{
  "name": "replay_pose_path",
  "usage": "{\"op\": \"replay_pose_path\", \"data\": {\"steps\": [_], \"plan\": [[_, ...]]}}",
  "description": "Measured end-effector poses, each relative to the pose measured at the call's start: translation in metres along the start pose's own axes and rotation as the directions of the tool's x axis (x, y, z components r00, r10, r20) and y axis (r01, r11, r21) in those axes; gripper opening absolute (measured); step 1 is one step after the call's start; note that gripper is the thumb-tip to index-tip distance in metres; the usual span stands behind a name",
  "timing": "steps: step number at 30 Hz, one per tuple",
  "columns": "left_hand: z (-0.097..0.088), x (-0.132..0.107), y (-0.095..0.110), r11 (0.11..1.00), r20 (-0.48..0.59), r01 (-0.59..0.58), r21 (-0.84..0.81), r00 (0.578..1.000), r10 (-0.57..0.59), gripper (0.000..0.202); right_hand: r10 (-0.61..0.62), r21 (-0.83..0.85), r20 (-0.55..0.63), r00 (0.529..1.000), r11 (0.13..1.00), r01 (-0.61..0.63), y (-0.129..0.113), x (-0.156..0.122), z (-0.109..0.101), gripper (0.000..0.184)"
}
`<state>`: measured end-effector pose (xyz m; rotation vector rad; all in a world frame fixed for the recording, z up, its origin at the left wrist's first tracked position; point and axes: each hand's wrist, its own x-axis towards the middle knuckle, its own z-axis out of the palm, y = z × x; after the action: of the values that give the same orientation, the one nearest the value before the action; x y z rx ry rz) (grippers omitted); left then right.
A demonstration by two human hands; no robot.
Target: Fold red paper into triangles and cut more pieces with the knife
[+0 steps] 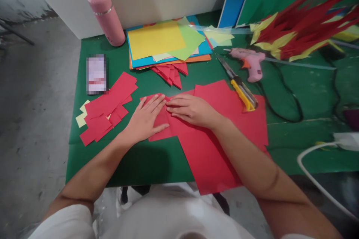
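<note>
We see plain red paper (pixel 207 160), a green tabletop (pixel 140 168), a pink bottle (pixel 110 24), a yellow sheet (pixel 154 41), a yellow-and-black cutter (pixel 240 95), a pink glue gun (pixel 254 66)

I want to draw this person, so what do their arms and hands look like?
The person wears a white top with short white sleeves; only a sliver of the right sleeve shows. Below them the arms are bare. The left hand and right hand have no gloves, and I see no rings, watch or bracelet.
</note>
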<state>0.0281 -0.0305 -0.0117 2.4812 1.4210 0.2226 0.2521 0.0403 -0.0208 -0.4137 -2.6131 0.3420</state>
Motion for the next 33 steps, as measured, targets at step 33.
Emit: {"op": "replay_pose_path", "data": {"steps": [33], "plan": [[-0.0068, 0.0004, 0.0034, 0.999, -0.014, 0.032, -0.021, 0.999, -0.033, 0.059, -0.038, -0.009, -0.006, 0.999, 0.999, 0.038, 0.0018, -0.0005, -0.0009, 0.025]]}}
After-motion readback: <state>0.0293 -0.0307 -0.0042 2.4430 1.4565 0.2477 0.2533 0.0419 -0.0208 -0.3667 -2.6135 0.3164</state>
